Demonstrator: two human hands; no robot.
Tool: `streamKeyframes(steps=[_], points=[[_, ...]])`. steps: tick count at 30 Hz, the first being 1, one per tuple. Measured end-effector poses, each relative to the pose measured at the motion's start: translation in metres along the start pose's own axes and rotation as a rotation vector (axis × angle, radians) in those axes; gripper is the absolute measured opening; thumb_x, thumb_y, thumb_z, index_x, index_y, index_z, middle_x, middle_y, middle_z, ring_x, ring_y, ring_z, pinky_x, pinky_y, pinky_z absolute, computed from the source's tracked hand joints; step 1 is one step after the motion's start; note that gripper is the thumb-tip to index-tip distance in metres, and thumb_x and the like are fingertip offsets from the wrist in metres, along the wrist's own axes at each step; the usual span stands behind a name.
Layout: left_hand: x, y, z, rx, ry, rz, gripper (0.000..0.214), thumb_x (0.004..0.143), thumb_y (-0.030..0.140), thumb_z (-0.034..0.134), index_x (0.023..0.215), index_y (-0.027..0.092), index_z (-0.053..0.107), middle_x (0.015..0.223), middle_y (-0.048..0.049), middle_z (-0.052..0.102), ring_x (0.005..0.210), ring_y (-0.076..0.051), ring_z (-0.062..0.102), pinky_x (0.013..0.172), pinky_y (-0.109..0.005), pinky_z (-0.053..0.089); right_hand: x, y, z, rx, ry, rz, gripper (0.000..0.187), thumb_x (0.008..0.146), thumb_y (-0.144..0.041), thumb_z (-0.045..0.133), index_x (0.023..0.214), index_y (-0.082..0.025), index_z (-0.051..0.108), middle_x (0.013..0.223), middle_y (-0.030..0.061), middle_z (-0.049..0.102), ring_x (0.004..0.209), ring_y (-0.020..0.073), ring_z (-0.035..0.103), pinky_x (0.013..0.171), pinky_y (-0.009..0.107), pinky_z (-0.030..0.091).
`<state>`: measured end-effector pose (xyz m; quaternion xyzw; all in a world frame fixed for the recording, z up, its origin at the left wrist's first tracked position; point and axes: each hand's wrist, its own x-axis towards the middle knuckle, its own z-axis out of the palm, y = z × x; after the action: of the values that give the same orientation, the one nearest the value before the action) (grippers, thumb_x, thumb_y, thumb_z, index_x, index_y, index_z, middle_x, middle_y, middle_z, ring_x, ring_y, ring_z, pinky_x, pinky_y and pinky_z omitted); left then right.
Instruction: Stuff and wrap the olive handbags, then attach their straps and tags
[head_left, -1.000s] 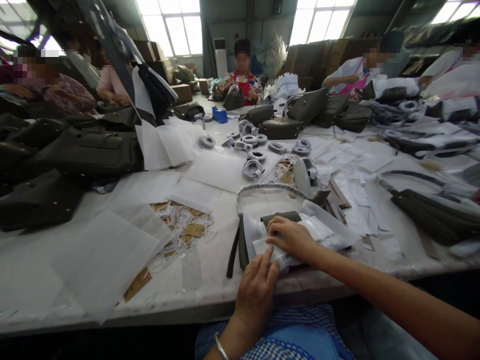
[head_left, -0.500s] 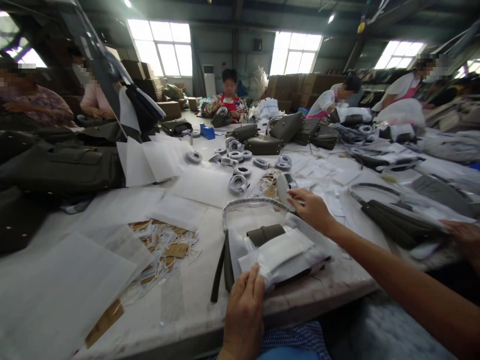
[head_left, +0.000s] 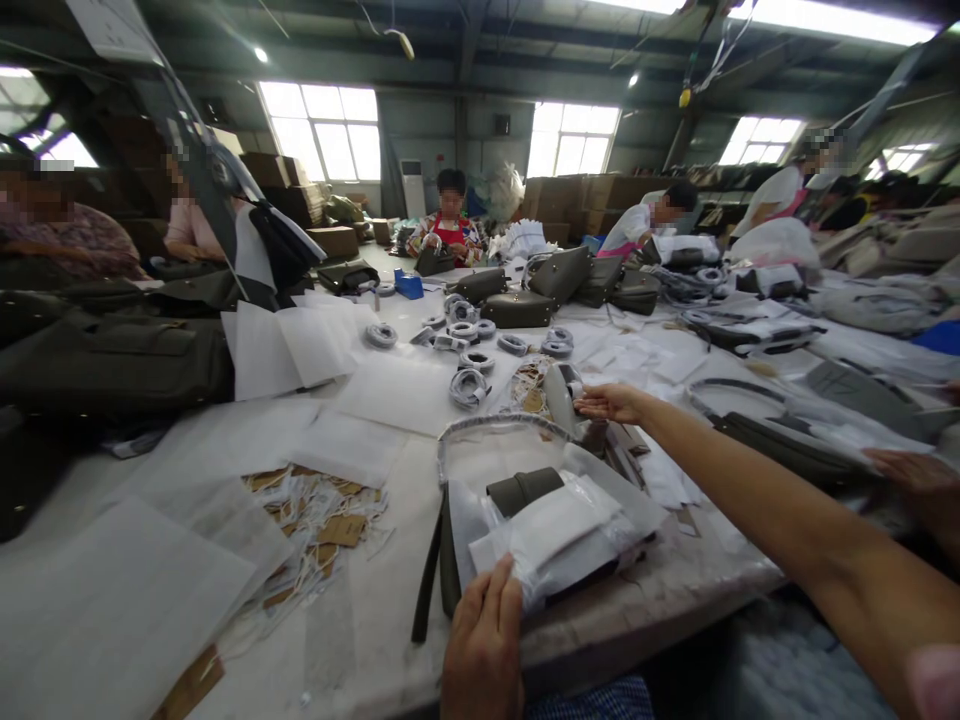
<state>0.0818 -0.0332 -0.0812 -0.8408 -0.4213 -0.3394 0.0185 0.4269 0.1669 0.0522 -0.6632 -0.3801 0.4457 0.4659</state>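
left hand point(head_left: 484, 645), flat and open, should pin the wrapped bag point(head_left: 559, 525) — right hand point(head_left: 613, 403), open and empty, should take the grey piece point(head_left: 561, 398) at its fingertips squarely.

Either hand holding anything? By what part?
Left hand lies flat on the near edge of the wrapped bag, no grip. Right hand reaches a grey object with its fingertips; a grip cannot be told.

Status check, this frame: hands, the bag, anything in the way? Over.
Left hand flat on wrapped olive handbag. Right hand open, at tape dispenser. Nothing between hand and dispenser.
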Motion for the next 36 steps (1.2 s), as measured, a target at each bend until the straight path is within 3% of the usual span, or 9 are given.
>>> streamKeyframes(steps=[6,12,17,22,25,28,31,34,36], points=[[0.002,0.001,-0.003,0.012,0.006,0.002,0.046,0.083,0.001,0.045,0.121,0.021,0.062,0.135,0.0010,0.064,0.114,-0.021,0.059,0.096,-0.032,0.054,-0.053,0.000,-0.013,0.042,0.059,0.005,0.035,0.098,-0.042,0.058,0.087,-0.010,0.069,0.093,0.0179,0.075,0.076,0.0189,0.073,0.068,0.026,0.063],[0.000,-0.001,-0.002,0.021,0.008,0.040,0.043,0.086,0.003,0.045,0.122,0.019,0.062,0.136,0.0002,0.064,0.115,-0.022,0.059,0.096,-0.033,0.054,-0.107,0.042,-0.032,-0.095,0.085,-0.034,0.034,0.081,-0.046,0.078,0.085,-0.012,0.075,0.090,0.0155,0.076,0.073,0.0197,0.072,0.064,0.027,0.063],[-0.001,-0.003,-0.002,0.027,-0.017,0.049,0.042,0.087,0.004,0.045,0.123,0.020,0.061,0.138,-0.0001,0.062,0.116,-0.021,0.059,0.097,-0.033,0.054,-0.096,0.078,-0.032,-0.182,0.149,-0.053,0.035,0.075,-0.048,0.079,0.078,-0.014,0.074,0.081,0.0126,0.075,0.059,0.0159,0.067,0.050,0.024,0.057],[0.001,-0.002,-0.001,0.013,0.014,0.031,0.039,0.089,0.005,0.046,0.121,0.020,0.062,0.134,-0.0006,0.065,0.114,-0.021,0.060,0.095,-0.032,0.055,-0.072,0.090,-0.030,-0.373,0.199,-0.122,0.027,0.078,-0.042,0.073,0.074,-0.015,0.073,0.065,0.0077,0.072,0.051,0.0161,0.063,0.046,0.025,0.049],[0.002,0.000,-0.002,-0.005,0.023,0.019,0.039,0.088,0.005,0.046,0.120,0.021,0.062,0.132,-0.0008,0.066,0.114,-0.021,0.061,0.095,-0.032,0.055,-0.071,0.088,-0.038,-0.550,0.248,-0.221,0.016,0.077,-0.034,0.071,0.073,-0.020,0.074,0.064,0.0045,0.072,0.059,0.0196,0.066,0.053,0.027,0.048],[0.003,0.004,-0.005,-0.030,0.036,0.001,0.040,0.087,0.004,0.047,0.120,0.021,0.062,0.130,-0.0011,0.067,0.111,-0.021,0.062,0.094,-0.033,0.055,-0.085,0.078,-0.052,-0.697,0.284,-0.340,0.011,0.078,-0.032,0.070,0.079,-0.023,0.076,0.084,0.0061,0.076,0.079,0.0241,0.069,0.062,0.028,0.047],[0.006,0.007,-0.009,-0.056,0.057,-0.033,0.042,0.086,0.002,0.046,0.121,0.021,0.061,0.129,-0.0008,0.068,0.109,-0.021,0.062,0.093,-0.033,0.055,-0.111,0.059,-0.064,-0.966,0.193,-0.596,0.015,0.087,-0.030,0.063,0.091,-0.024,0.077,0.101,0.0079,0.076,0.089,0.0250,0.069,0.069,0.029,0.047],[0.009,0.010,-0.015,-0.075,0.030,-0.052,0.044,0.086,0.000,0.045,0.121,0.021,0.061,0.130,-0.0004,0.066,0.110,-0.021,0.061,0.094,-0.034,0.054,-0.138,0.034,-0.059,-1.243,-0.090,-0.944,0.024,0.096,-0.025,0.051,0.100,-0.026,0.075,0.100,0.0057,0.076,0.088,0.0221,0.068,0.075,0.030,0.047],[0.010,0.011,-0.019,-0.084,-0.003,-0.062,0.044,0.085,-0.001,0.045,0.120,0.021,0.061,0.131,-0.0004,0.066,0.111,-0.021,0.060,0.096,-0.034,0.054,-0.154,0.017,-0.042,-1.280,-0.283,-1.082,0.027,0.099,-0.024,0.047,0.103,-0.028,0.073,0.097,0.0036,0.075,0.085,0.0194,0.067,0.076,0.029,0.046]])
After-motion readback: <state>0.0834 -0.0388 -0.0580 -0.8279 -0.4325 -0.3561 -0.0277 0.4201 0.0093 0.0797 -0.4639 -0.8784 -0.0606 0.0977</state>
